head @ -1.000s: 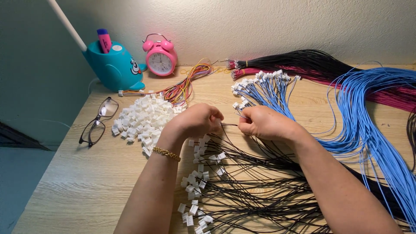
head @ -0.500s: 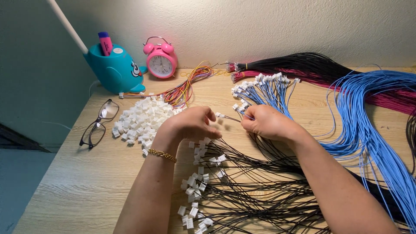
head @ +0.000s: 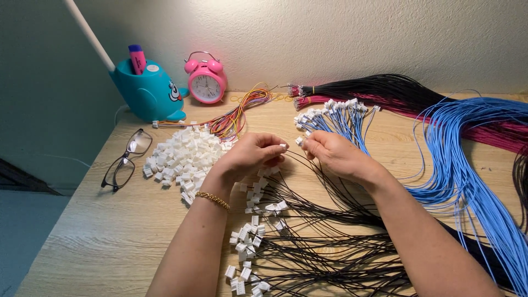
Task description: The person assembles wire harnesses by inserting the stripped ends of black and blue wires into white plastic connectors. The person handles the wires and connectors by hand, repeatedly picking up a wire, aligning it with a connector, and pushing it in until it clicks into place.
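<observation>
Hands meet mid-table: left hand pinches a small white plastic connector, right hand pinches a thin black wire beside it. Glossy black wires fan toward the near edge; boxy white connectors heap left. Since 0.5 s ago, both hands barely shifted, fingertips drawn closer.

White connectors, black wires, blue wires, pink clock, seemingly teal holder

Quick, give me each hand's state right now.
Left hand: closed, pinching a small white connector at the fingertips.
Right hand: closed, pinching a thin black wire near its end.
</observation>
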